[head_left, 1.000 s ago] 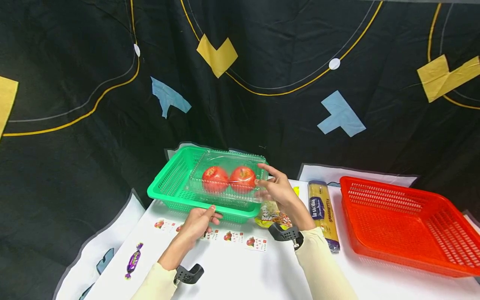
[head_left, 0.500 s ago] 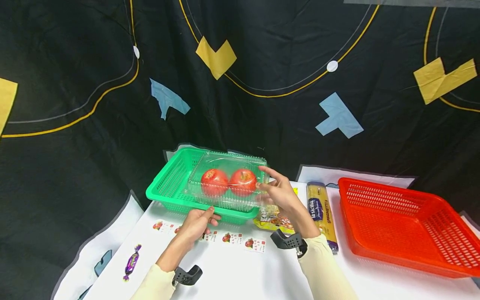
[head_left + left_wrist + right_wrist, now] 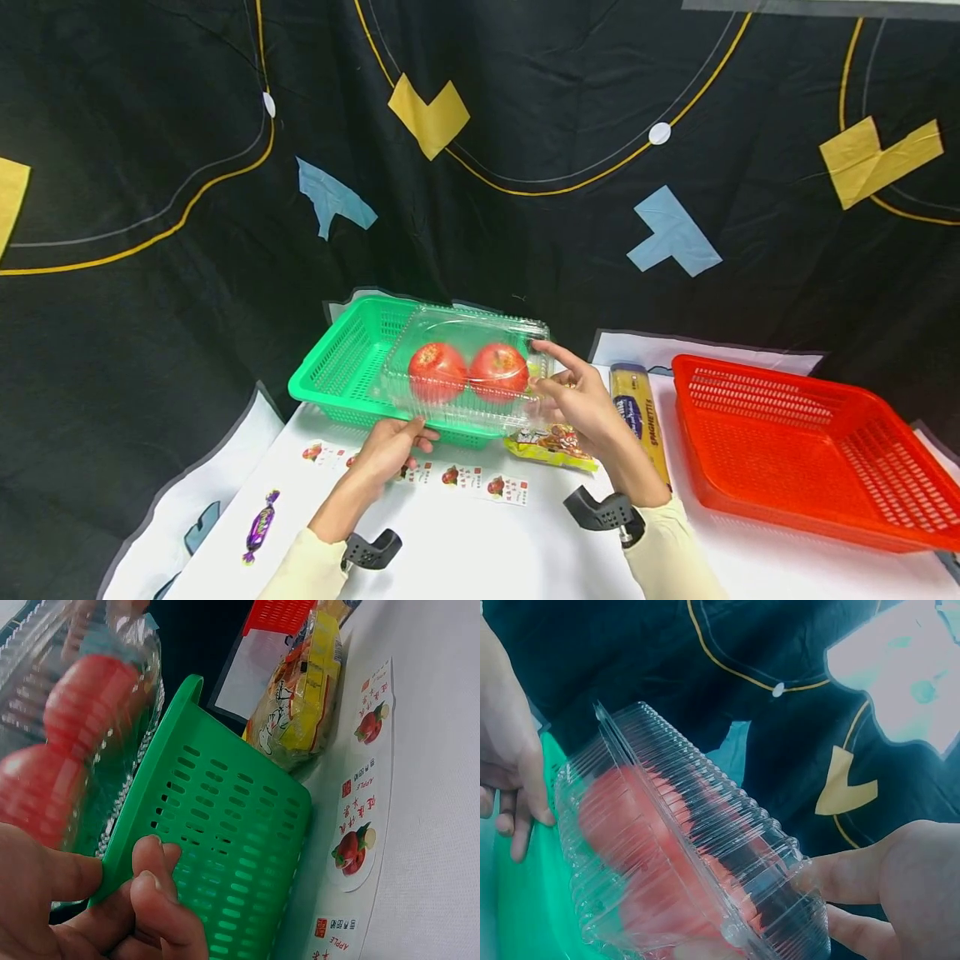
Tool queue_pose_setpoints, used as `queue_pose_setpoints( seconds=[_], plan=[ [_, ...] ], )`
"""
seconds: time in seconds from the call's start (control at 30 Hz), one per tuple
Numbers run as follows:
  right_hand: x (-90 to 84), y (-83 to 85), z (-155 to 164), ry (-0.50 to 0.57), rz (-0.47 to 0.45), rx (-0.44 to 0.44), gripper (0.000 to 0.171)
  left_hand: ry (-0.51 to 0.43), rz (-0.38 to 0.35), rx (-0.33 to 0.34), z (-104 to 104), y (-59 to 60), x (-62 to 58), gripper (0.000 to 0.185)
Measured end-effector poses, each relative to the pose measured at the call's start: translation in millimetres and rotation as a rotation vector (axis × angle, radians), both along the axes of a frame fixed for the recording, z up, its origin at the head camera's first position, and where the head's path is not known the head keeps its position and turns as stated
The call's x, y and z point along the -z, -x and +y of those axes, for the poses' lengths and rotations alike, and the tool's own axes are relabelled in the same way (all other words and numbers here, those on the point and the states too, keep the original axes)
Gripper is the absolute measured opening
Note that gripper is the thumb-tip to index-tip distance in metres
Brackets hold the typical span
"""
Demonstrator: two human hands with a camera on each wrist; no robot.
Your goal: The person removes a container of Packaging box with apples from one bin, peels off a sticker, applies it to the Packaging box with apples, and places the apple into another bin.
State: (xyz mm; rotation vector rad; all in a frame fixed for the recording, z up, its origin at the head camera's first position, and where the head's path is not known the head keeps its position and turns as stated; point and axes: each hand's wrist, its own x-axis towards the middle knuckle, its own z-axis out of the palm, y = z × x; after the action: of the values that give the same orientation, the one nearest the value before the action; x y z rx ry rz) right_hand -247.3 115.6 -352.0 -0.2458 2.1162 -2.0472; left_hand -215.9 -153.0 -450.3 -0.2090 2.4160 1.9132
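Note:
My right hand (image 3: 583,407) holds a clear plastic clamshell box (image 3: 671,847) by its right end, thumb and fingers spread around it. Inside the closed box are two red apples (image 3: 438,372). The box is tilted over the right part of a green plastic basket (image 3: 330,375) and reaches past its right end in the head view. My left hand (image 3: 390,450) grips the near rim of the basket, its thumb (image 3: 71,874) on top and fingers below the rim.
Right of the green basket lies a yellow snack bag (image 3: 553,450), then a spaghetti packet (image 3: 637,408) and a red basket (image 3: 795,450). Apple-picture labels (image 3: 507,488) run along the table before the green basket. A purple wrapped candy (image 3: 259,528) lies at left.
My right hand has carried the box of apples a little to the right, partly past the basket's end. The left hand keeps its grip on the basket rim.

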Motion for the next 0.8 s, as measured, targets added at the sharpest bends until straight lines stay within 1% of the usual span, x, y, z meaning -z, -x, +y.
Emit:
queue_pose_setpoints(
  seconds=[0.17,0.37,0.47,0.63,0.73,0.8],
  plan=[
    [-1.3,-8.6,7.9,-0.015,0.014,0.014,0.057,0.008,-0.005,-0.004,-0.3,-0.2,-1.0,0.034],
    [-4.4,-21.9,17.5,-0.077,0.021,0.041,0.057,0.011,-0.004,-0.007,-0.1,-0.4,0.1,0.029],
    [-5.5,-29.1,22.5,-0.105,0.040,0.062,0.056,0.007,0.003,-0.002,0.5,0.4,0.4,0.026],
    [-5.2,-43.1,28.9,-0.101,0.071,0.076,0.056,0.032,0.000,-0.021,0.0,-0.3,-1.3,0.028],
    [-3.6,-51.9,32.0,-0.098,0.067,0.081,0.056,0.033,-0.001,-0.034,-0.6,-1.2,-2.4,0.020],
    [-3.0,-58.1,34.2,-0.102,0.057,0.087,0.056,0.016,0.004,-0.027,-0.7,-0.4,-2.7,0.016]
  ],
)
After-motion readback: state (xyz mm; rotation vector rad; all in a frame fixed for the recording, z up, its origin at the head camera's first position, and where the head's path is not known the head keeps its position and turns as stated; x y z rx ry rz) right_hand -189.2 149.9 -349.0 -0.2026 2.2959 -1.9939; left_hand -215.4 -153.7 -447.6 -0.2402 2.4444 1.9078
